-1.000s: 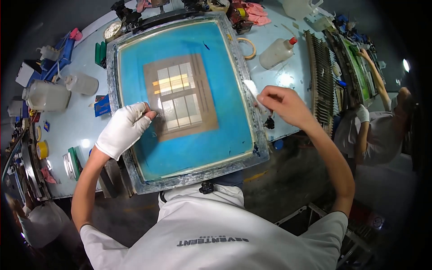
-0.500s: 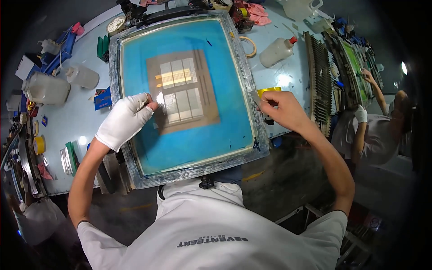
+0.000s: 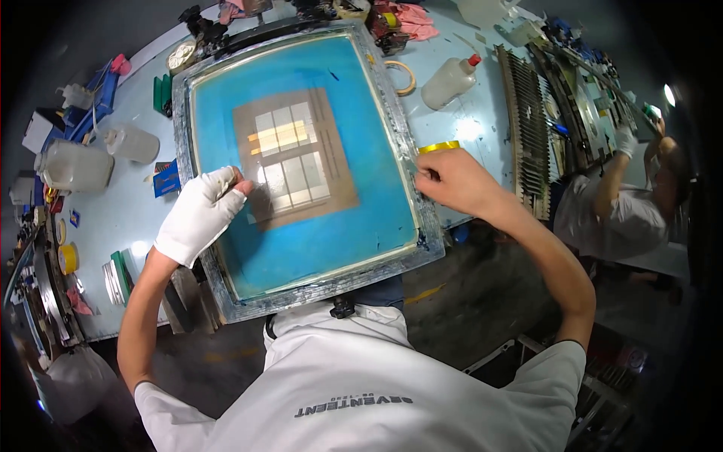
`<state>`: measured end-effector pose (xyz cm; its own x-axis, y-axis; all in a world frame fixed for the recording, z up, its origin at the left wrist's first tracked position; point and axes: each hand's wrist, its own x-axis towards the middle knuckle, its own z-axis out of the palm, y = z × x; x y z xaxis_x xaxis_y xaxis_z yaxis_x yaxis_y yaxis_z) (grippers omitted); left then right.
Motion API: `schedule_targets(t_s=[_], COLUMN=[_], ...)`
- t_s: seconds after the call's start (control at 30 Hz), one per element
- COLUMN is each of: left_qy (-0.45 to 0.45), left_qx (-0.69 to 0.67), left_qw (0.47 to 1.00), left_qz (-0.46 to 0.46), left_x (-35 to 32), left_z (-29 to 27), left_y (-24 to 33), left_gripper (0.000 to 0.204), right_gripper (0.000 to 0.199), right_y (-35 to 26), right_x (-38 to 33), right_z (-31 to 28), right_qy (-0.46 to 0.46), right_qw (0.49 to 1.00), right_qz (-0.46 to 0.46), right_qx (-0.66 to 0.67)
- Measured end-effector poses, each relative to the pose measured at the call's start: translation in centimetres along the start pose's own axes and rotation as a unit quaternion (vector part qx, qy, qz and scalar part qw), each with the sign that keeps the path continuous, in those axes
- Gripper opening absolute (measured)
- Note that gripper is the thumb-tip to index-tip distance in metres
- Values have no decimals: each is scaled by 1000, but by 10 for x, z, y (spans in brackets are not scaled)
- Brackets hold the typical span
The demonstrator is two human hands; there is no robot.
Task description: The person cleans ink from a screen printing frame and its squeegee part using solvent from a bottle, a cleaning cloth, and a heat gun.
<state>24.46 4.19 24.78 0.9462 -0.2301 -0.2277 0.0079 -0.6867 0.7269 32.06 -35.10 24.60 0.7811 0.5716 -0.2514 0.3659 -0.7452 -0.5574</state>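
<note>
A screen-printing frame (image 3: 180,120) with blue mesh (image 3: 226,260) lies before me, tilted slightly. In its middle is a brownish rectangle (image 3: 245,135) with pale window-like panels and a yellow strip. My left hand (image 3: 199,211), in a white glove with bare fingertips, is closed in a pinch above the mesh's left side. Anything in that pinch is hidden. My bare right hand (image 3: 458,181) is curled closed at the frame's right rim, its fingertips turned inward; I cannot make out what they grip. A yellow tape roll (image 3: 438,147) shows just behind its knuckles.
On the table are a red-capped bottle (image 3: 448,84), a beige tape roll (image 3: 401,77) and a dark ridged rack (image 3: 525,124) at right. Translucent jugs (image 3: 74,164) and a blue box (image 3: 166,179) stand left. A co-worker (image 3: 621,196) is at the far right.
The whole view has shifted a little. My right hand has turned, and the small greyish strip at its fingertips no longer shows. My left hand keeps its pinch. The co-worker's arm has moved.
</note>
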Motion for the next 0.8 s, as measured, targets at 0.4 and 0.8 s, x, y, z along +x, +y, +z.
schedule_targets(t_s=[0.4, 0.8], left_qy=[59, 178], left_qx=[39, 263], left_qw=[992, 905], left_qz=[107, 282], left_x=[1, 17], left_z=[-15, -42], left_y=[-4, 46], left_gripper=[19, 17], right_gripper=[36, 23], right_y=[22, 6], right_x=[-40, 63], right_z=[44, 11], right_qy=[76, 90], right_qw=[983, 974], right_qz=[-22, -187], right_qx=[-165, 87])
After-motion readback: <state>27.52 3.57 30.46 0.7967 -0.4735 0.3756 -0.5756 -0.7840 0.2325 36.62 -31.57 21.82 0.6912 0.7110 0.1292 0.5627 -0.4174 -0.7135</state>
